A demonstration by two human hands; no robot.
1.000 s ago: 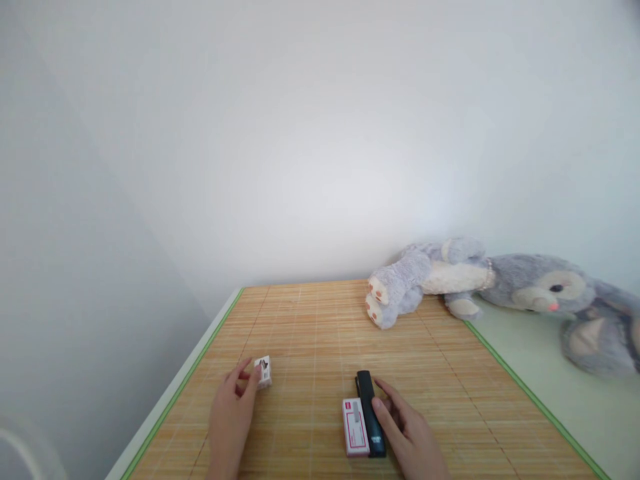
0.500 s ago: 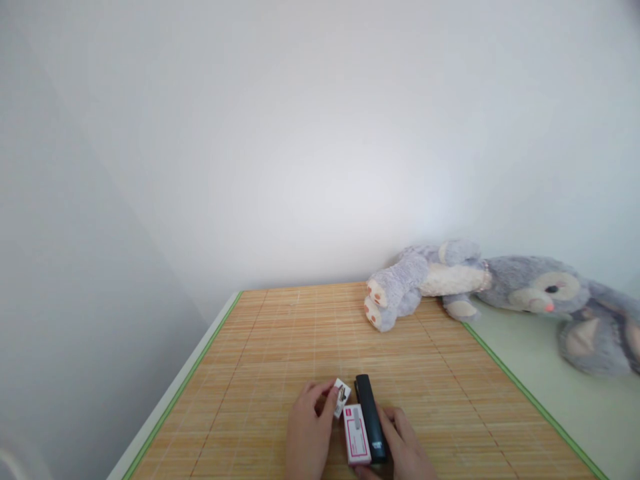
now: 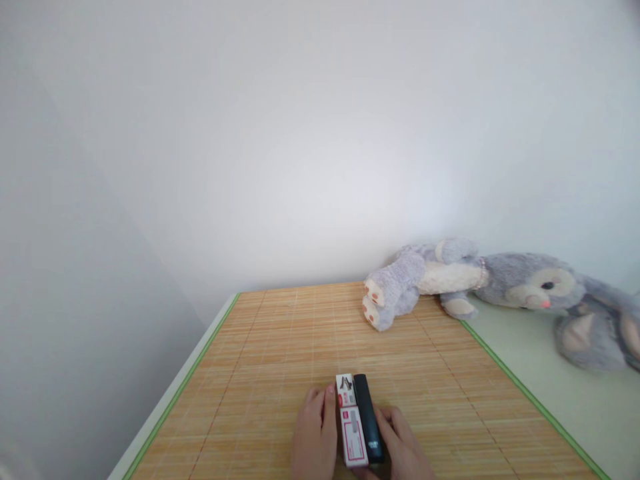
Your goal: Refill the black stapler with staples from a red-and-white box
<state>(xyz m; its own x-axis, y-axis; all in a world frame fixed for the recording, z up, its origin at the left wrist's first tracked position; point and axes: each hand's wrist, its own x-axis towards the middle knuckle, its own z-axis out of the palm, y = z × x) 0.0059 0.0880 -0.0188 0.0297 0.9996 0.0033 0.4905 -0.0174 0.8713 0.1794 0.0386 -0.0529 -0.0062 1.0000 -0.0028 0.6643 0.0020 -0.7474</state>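
Observation:
A long black stapler [image 3: 368, 419] lies lengthwise on the bamboo mat, close in front of me. Against its left side lies a white box with pink edging [image 3: 354, 437]. Just beyond that box, in line with it, is a small white box with a stapler picture [image 3: 346, 389], also beside the stapler. My left hand [image 3: 315, 433] is closed, its fingertips against the small box's left side. From the right, my right hand [image 3: 403, 443] has its bent fingers against the stapler and its thumb around the near end. The lower parts of both hands are cut off.
The bamboo mat [image 3: 280, 347] with green edging covers the table. A grey plush rabbit [image 3: 450, 277] lies across its far right corner onto a pale green surface [image 3: 540, 360]. A white wall [image 3: 300, 147] stands behind, with another on the left.
My left hand has straightened the small box, which was tilted and apart, bringing it in line with the pink-edged box and against the stapler. My right hand has stayed nearly in place.

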